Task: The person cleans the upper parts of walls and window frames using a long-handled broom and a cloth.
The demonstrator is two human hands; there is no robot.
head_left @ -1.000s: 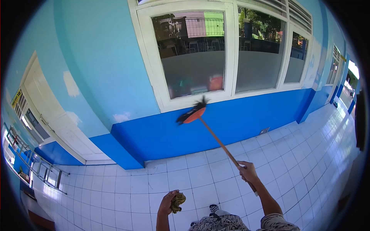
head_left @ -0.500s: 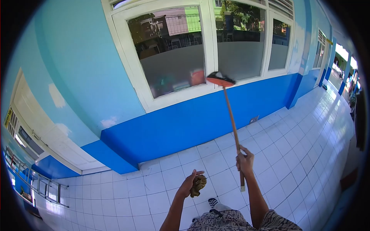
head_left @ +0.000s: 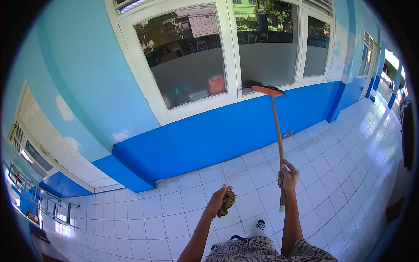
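Note:
My right hand (head_left: 288,177) is wrapped round the wooden handle of a broom (head_left: 277,124). The broom's orange head (head_left: 267,91) is raised, with its dark bristles (head_left: 255,84) against the lower part of the middle window pane (head_left: 268,63), near the sill. My left hand (head_left: 217,200) is closed on a crumpled yellow-brown cloth (head_left: 226,203), held low over the floor and away from the wall. What the cloth's far side looks like is hidden.
White window frames (head_left: 231,56) sit above a bright blue lower wall (head_left: 209,142). White floor tiles (head_left: 187,218) run along it. At far left are a white door (head_left: 61,148) and a metal ladder (head_left: 52,205). A checkered sock (head_left: 260,224) shows below me.
The broom head has shifted right along the bottom of the window, and my right hand has moved right and slightly up with the handle. The cloth stays in my left hand.

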